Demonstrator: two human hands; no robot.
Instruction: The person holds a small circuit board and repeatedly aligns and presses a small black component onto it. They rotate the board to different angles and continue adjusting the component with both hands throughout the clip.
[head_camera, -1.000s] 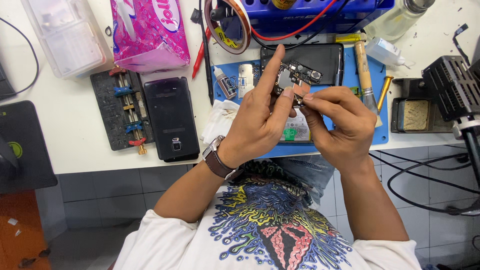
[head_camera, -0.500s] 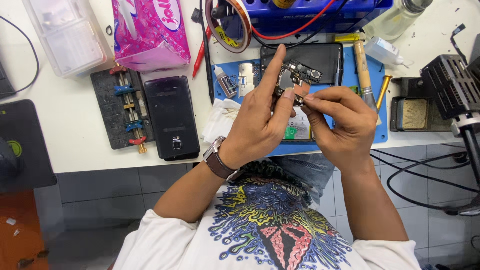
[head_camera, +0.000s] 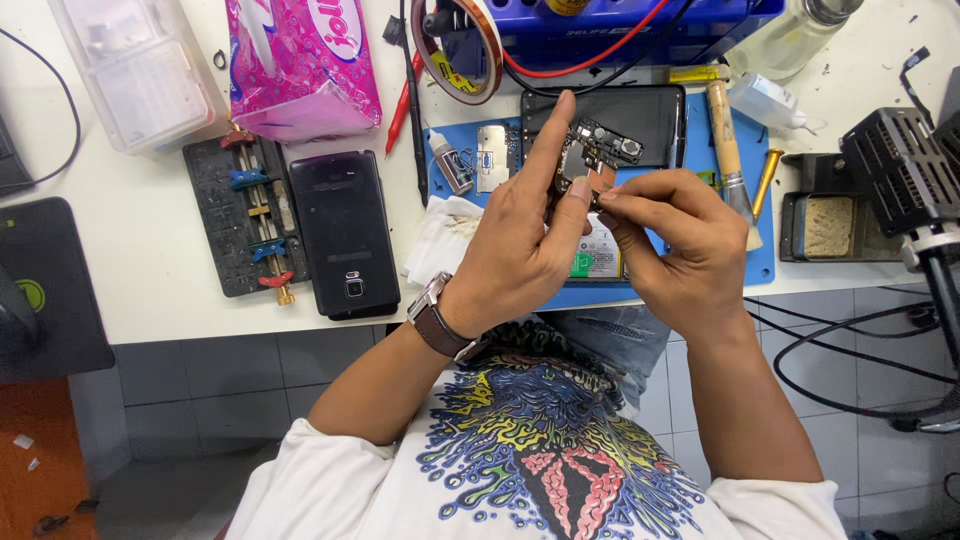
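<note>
**Circuit board held over a phone repair mat**

Hands meet above the near edge of the blue mat (head_camera: 760, 262), which serves as landmark throughout. Left hand (head_camera: 520, 255), with a brown-strapped watch (head_camera: 437, 318) at the wrist, has its fingers closed around a small circuit board (head_camera: 598, 150), raised off the mat and tilted toward the camera; the forefinger stands up along the board's left side. Right hand (head_camera: 675, 240) has its fingers pinched together at the board's lower edge; what they grip, if anything, is too small to tell. Under the hands, on the mat, lies an opened phone body (head_camera: 610, 110) with a green-and-white labelled battery (head_camera: 590, 258) showing, so the board appears already lifted out, while refitting and closing appear still undone. Left of the mat lie white tissue (head_camera: 435, 235), a dark phone (head_camera: 345, 232) face down, and a black clamp fixture (head_camera: 245, 215). Right of the mat sits a sponge tray (head_camera: 825, 225) beside a black stand (head_camera: 900, 170). On the mat's right part rests a wooden-handled brush (head_camera: 725, 140). Beyond the mat, at the far side of the bench (head_camera: 150, 260), stand a pink tissue pack (head_camera: 300, 60), a tape roll (head_camera: 458, 50) and a blue rack (head_camera: 600, 35).
</note>
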